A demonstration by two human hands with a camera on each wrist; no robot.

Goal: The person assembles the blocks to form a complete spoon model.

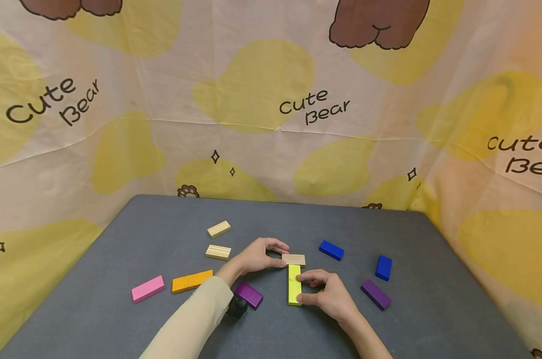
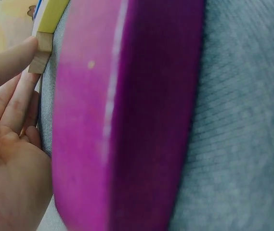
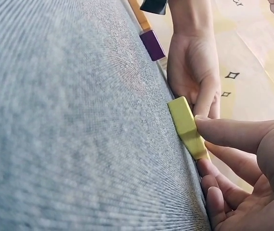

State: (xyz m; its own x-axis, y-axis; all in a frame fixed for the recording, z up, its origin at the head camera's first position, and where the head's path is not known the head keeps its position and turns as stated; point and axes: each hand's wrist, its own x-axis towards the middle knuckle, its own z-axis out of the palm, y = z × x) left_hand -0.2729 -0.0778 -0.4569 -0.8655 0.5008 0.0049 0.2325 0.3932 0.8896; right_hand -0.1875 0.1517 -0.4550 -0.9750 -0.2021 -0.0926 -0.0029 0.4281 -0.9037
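Yellow block [image 1: 293, 289]: held in my right hand [image 1: 328, 293], thumb and forefinger parted. Wooden block [image 1: 295, 260], just beyond: left end pinched in my half-closed left hand [image 1: 256, 256].

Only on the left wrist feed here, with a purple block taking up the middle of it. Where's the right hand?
Observer: Right hand is at the yellow block, thumb and a fingertip touching its right side.
Operator: OK. How does yellow sit relative to the wooden block by it?
Observer: Head view shows yellow's far end at the near long side of the wooden one, roughly a T.
Operator: Anything farther right, past that hand?
Observer: Yes, another purple block lies on the table there.
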